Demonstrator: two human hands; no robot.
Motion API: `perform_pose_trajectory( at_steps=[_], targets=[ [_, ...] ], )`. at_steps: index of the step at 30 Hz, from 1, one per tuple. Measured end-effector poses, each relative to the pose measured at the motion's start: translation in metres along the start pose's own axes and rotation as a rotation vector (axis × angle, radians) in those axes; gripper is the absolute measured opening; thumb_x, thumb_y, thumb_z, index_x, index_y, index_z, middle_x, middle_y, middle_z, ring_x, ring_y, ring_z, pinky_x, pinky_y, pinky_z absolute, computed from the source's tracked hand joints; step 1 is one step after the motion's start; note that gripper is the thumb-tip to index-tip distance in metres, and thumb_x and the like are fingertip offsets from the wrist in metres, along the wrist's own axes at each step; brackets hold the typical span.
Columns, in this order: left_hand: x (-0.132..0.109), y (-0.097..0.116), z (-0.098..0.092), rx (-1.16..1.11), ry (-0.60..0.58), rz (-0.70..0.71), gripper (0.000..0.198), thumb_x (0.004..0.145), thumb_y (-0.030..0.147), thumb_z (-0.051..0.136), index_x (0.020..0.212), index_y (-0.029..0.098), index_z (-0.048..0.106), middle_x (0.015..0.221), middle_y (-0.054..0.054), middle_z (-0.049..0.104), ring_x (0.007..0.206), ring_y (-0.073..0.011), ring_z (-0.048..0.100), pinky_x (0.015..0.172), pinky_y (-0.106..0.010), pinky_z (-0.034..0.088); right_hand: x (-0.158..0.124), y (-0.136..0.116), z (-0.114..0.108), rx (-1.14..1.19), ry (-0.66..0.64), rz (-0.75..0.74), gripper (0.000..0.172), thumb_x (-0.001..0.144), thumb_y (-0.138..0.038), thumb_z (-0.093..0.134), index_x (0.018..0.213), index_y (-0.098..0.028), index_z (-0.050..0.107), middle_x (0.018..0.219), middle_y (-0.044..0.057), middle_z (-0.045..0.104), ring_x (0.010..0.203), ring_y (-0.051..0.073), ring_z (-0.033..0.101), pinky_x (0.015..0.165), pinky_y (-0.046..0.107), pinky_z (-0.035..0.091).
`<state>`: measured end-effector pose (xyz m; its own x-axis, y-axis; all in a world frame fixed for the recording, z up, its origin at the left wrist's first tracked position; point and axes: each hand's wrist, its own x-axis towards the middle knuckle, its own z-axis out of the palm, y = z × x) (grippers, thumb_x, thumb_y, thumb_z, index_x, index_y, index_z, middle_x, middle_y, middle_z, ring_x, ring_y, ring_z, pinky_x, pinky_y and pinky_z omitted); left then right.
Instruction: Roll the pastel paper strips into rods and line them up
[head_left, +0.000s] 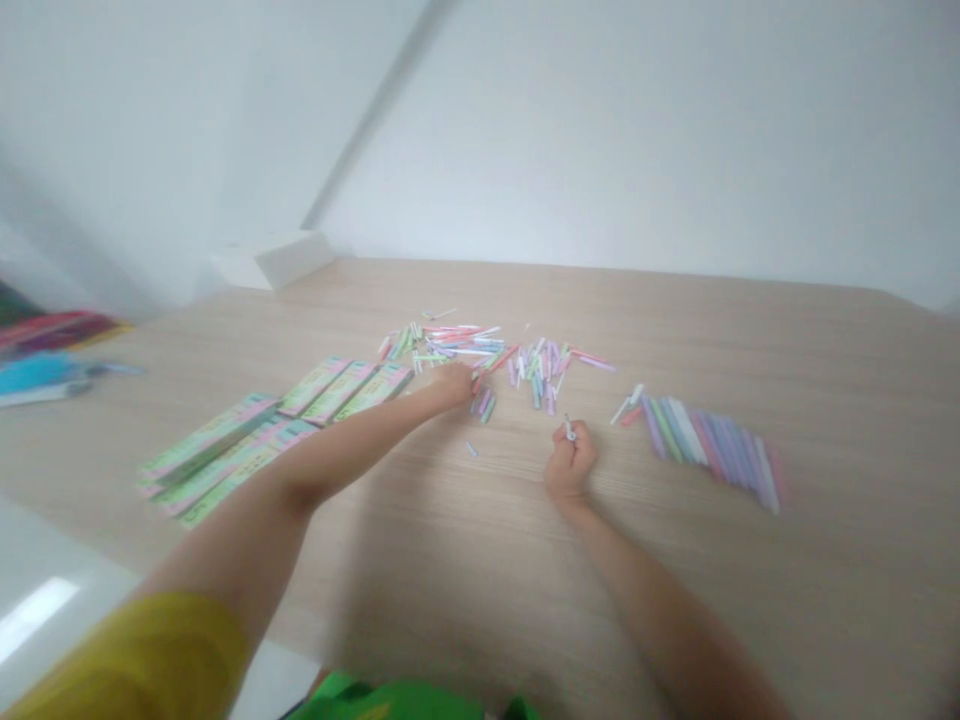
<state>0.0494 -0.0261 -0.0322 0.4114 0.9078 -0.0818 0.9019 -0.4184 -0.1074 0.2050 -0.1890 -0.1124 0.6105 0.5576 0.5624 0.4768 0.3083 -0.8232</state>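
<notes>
My left hand (452, 386) reaches to the near edge of a scattered pile of thin pastel sticks (465, 350); its fingers are blurred, and whether they hold a stick cannot be made out. A few short sticks (484, 405) lie just beside its fingertips. My right hand (571, 458) is closed above the table, with a small whitish piece (570, 430) sticking up from the fingers. Between and beyond the hands lies a second group of short coloured sticks (541, 365). A slanted row of thicker-looking pastel sticks (709, 445) is at the right.
Several green and pink printed boxes (225, 450) lie left on the wooden table (825, 370). A white box (281, 258) stands at the back left. Blue and red items (45, 370) are at the far left edge. A wall rises behind the table.
</notes>
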Motion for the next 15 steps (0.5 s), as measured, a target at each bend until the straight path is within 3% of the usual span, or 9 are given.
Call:
perform_pose_trajectory(
  at_steps=[5, 11, 15],
  targets=[
    [0.028, 0.016, -0.013, 0.094, 0.044, 0.090, 0.025, 0.080, 0.019, 0.058, 0.099, 0.004, 0.067, 0.097, -0.024, 0.066, 0.096, -0.0349, 0.063, 0.077, -0.040, 0.048, 0.001, 0.003, 0.000, 0.017, 0.022, 0.044, 0.012, 0.073, -0.018, 0.036, 0.062, -0.022, 0.042, 0.055, -0.005, 0.042, 0.055, 0.014, 0.041, 0.057, 0.026, 0.030],
    [0.073, 0.039, -0.023, 0.119, 0.144, 0.515, 0.028, 0.088, 0.015, 0.047, 0.112, 0.016, 0.062, 0.114, -0.014, 0.062, 0.112, -0.0207, 0.052, 0.093, -0.031, 0.037, 0.003, 0.005, 0.003, 0.126, 0.100, 0.153, 0.011, 0.072, -0.019, 0.037, 0.062, -0.022, 0.041, 0.056, -0.005, 0.041, 0.055, 0.013, 0.040, 0.055, 0.025, 0.031],
    [0.087, 0.040, -0.007, 0.169, 0.187, 0.744, 0.023, 0.087, 0.013, 0.047, 0.101, 0.017, 0.065, 0.109, -0.015, 0.063, 0.116, -0.0217, 0.046, 0.091, -0.033, 0.033, 0.005, 0.004, 0.002, 0.145, 0.116, 0.158, 0.013, 0.073, -0.017, 0.036, 0.062, -0.022, 0.039, 0.055, -0.005, 0.040, 0.054, 0.012, 0.040, 0.054, 0.024, 0.032]
  ],
)
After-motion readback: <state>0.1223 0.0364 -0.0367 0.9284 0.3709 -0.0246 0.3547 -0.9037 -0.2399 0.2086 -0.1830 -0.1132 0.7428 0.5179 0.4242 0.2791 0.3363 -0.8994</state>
